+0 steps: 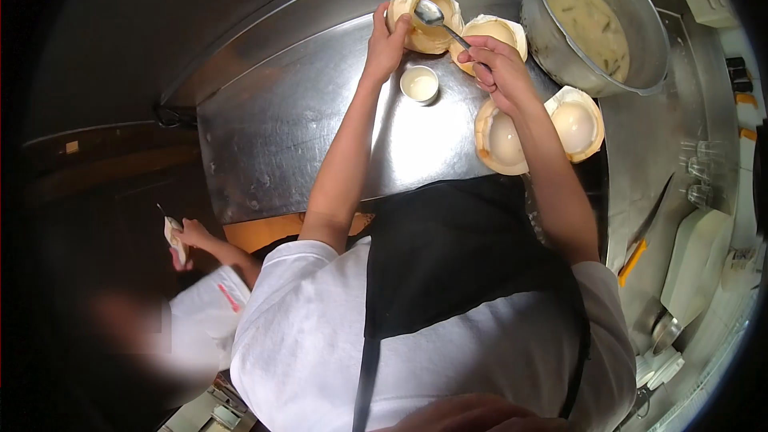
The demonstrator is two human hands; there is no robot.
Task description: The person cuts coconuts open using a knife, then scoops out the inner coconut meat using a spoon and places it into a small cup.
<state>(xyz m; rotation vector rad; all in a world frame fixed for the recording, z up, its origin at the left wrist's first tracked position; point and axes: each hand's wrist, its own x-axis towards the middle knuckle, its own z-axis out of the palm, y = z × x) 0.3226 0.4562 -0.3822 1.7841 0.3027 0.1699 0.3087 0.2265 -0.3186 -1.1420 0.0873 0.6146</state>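
Note:
My left hand (pixel 387 46) is wrapped round the left side of an opened, pale coconut (pixel 438 38) at the back of the steel table. In my right hand (pixel 502 72) is a metal spoon (pixel 430 13), its bowl over the coconut's opening. What lies in the spoon is too small to name. Just right of the held coconut stands another opened coconut (pixel 490 30) with pale contents, partly behind my right hand. Below sits a small white cup (pixel 420 86) with pale contents. Two more opened coconuts, one left (pixel 501 148) and one right (pixel 578 124), flank my right forearm.
A large metal pot (pixel 654 56) of cloudy liquid with strips in it stands at the back right. On the right counter lie a knife with a yellow handle (pixel 632 262) and a pale board (pixel 694 260). At left, another person's hand (pixel 192 234) holds a small pale item.

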